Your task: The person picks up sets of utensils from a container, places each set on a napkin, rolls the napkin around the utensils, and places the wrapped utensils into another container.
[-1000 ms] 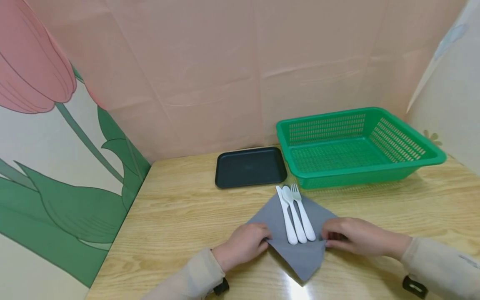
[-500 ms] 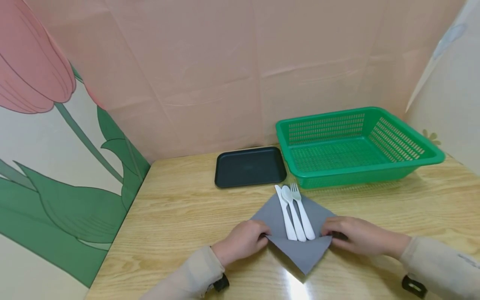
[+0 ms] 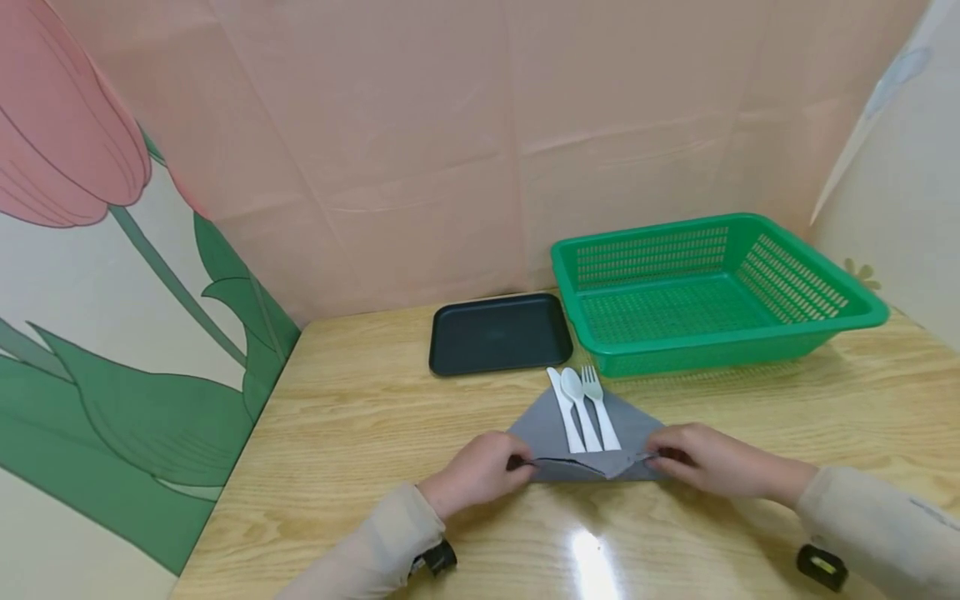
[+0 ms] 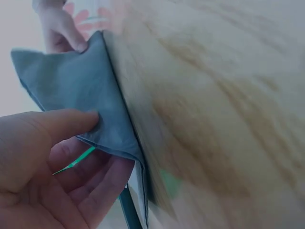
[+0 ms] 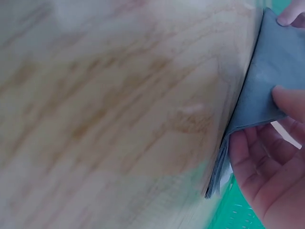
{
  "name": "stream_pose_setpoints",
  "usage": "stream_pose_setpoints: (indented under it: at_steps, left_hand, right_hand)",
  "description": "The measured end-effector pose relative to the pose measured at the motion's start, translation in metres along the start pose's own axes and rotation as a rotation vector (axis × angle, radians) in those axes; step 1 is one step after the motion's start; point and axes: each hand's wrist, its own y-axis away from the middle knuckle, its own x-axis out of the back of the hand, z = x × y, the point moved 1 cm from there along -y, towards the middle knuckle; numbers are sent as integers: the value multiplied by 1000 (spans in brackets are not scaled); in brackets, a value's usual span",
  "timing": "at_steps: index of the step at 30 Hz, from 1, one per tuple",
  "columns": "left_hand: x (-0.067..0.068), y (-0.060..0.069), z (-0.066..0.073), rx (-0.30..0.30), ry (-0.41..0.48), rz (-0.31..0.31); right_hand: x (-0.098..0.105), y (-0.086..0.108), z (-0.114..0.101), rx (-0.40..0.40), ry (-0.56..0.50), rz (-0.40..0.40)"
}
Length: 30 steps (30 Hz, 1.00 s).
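A grey cloth napkin [image 3: 537, 427] lies on the wooden table with its near part raised and turned up over the lower handles of the cutlery. A white knife [image 3: 564, 407], a white spoon [image 3: 572, 383] and a white fork [image 3: 592, 388] lie side by side on it, heads pointing away from me. My left hand [image 3: 480, 471] pinches the fold at its left end; in the left wrist view the thumb presses on the cloth [image 4: 90, 90] with fingers beneath. At the right end my right hand [image 3: 701, 457] pinches the same fold. The handle ends are hidden under the cloth.
Behind the cutlery sits a black tray [image 3: 498, 333]. To its right, close beside it, stands a green slotted basket [image 3: 690, 340]. A pink curtain-like sheet [image 3: 405, 167] hangs behind the table [image 3: 360, 417].
The napkin's near corner, which pointed toward me, has been lifted and folded up over the cutlery handles. Both hands keep hold of its sides and have shifted only slightly. Tray and basket stay put.
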Motion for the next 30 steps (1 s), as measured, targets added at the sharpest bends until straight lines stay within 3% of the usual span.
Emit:
stream_pose_setpoints:
  at_steps: [4,8,23,30]
  left_hand:
    - [2,0,-3,42,111,-39]
    - [3,-2,-7,37,170,-49]
    - [2,-7,-13,-8,208,-4]
    - [2,-8,-13,29,235,25]
  right_hand:
    - [1,-1,0,-49,-33,-14]
    - [1,-2,-1,-62,-27,-6]
    - [2,-4,-2,-160,-24,-5]
    - [-1,-5,1,-119,42,35]
